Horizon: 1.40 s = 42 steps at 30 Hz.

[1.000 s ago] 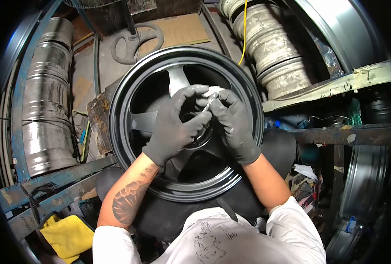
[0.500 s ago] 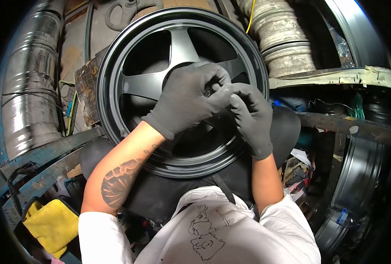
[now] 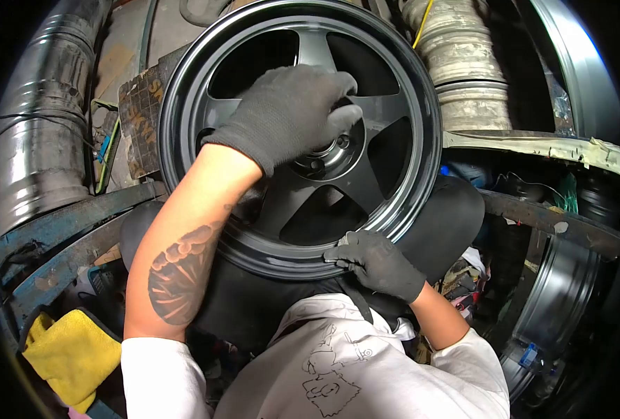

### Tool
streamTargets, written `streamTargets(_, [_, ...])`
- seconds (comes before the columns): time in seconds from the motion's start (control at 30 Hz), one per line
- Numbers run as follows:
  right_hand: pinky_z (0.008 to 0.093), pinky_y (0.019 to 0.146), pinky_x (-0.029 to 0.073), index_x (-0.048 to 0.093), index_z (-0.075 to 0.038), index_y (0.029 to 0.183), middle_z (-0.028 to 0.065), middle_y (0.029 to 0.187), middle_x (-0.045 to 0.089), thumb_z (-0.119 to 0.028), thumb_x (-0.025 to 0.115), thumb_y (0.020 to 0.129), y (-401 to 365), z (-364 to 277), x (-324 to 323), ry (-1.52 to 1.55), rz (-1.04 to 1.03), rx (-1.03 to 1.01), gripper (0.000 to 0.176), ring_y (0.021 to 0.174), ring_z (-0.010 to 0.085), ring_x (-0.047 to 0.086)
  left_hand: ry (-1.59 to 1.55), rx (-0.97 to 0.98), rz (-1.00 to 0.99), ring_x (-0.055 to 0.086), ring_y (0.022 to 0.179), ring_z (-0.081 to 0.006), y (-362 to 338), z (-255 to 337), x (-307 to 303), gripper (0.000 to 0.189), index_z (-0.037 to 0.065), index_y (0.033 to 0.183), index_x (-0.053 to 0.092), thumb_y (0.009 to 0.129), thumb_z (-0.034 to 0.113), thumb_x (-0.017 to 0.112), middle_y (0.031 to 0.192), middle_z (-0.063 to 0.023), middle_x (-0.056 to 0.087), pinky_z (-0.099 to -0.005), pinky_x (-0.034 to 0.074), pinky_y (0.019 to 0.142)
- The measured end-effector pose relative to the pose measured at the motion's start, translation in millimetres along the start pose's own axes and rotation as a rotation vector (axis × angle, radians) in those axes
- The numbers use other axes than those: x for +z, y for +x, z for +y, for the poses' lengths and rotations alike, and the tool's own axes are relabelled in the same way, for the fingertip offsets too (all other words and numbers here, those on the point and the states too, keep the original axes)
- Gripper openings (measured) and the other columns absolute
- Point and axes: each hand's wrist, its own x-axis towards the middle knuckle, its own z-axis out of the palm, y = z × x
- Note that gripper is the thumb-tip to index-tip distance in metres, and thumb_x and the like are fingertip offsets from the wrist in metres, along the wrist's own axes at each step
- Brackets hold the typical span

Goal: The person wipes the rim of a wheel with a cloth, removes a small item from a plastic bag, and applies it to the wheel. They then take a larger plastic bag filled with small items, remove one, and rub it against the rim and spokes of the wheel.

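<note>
A dark grey spoked car wheel [image 3: 317,202] lies across the person's lap, its face turned up. My left hand [image 3: 292,108], in a dark grey glove, is over the hub [image 3: 338,150]. Its thumb and forefinger are apart, and no object shows between them; the other fingertips are hidden. Bolt holes show in the hub beside the thumb. My right hand [image 3: 380,264], gloved alike, holds the near edge of the wheel with its fingers bent over the rim.
Stacked bare metal rims stand at the left [image 3: 48,133] and upper right [image 3: 463,73]. A yellow cloth [image 3: 69,356] hangs at lower left. Metal frame bars [image 3: 547,209] run along both sides. Another rim [image 3: 561,286] is at lower right.
My hands have parted. The right hand has come down to the wheel's near edge, while the left has shifted slightly up and left over the hub. The wheel appears a little higher and further right.
</note>
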Motion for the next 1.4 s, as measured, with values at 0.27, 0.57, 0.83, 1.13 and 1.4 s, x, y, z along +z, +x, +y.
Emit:
streamTargets(0.27, [0.0439,0.082,0.055,0.078,-0.008,0.109,0.0109,0.095,0.065,-0.004,0.073,0.087,12.5,-10.1,-4.1,-0.044,-0.181,0.074,0.023,0.091,0.0319,0.067,0.058,-0.005,0.055,0.073,0.099,-0.0374,3.5,-14.7,-14.6,0.039,0.005,0.119,0.072,0.097,0.037,0.073,0.104,-0.0182,0.075,-0.0461,0.058,0.09])
streamTargets(0.57, [0.0462,0.083,0.054,0.077,-0.005,0.102,0.0155,0.096,0.069,-0.014,0.071,0.095,28.0,2.1,-17.3,0.096,-0.313,0.091,0.013,0.093,0.0361,0.068,0.07,0.05,0.147,0.073,0.096,-0.037,-0.2,-14.5,-13.5,0.038,0.005,0.118,0.072,0.097,0.037,0.073,0.101,-0.0175,0.075,-0.0463,0.058,0.088])
streamTargets(0.83, [0.0457,0.077,0.052,0.078,-0.007,0.104,0.0143,0.09,0.067,-0.024,0.073,0.097,30.9,18.4,-6.5,0.163,-0.267,-0.078,0.019,0.087,0.0334,0.067,0.009,-0.009,0.07,0.072,0.097,-0.0372,1.7,-17.6,-23.2,0.039,0.005,0.119,0.072,0.099,0.039,0.07,0.1,-0.0194,0.074,-0.047,0.056,0.089])
streamTargets(1.13, [0.0477,0.085,0.054,0.074,-0.008,0.096,0.0147,0.087,0.068,-0.021,0.069,0.094,35.6,19.8,-7.3,0.204,-0.292,-0.057,0.014,0.093,0.0378,0.068,0.089,0.044,0.086,0.072,0.097,-0.0367,-0.9,-16.6,-16.6,0.039,0.004,0.118,0.072,0.1,0.038,0.069,0.102,-0.0188,0.074,-0.0463,0.056,0.09])
streamTargets(1.4, [0.0499,0.091,0.055,0.074,-0.009,0.091,0.0161,0.085,0.069,-0.014,0.068,0.091,41.7,11.9,7.2,0.193,-0.247,-0.079,0.008,0.093,0.0401,0.069,0.044,0.028,0.085,0.072,0.097,-0.0356,-1.0,-15.5,-20.1,0.037,0.004,0.117,0.073,0.1,0.037,0.071,0.103,-0.0167,0.075,-0.0452,0.057,0.09])
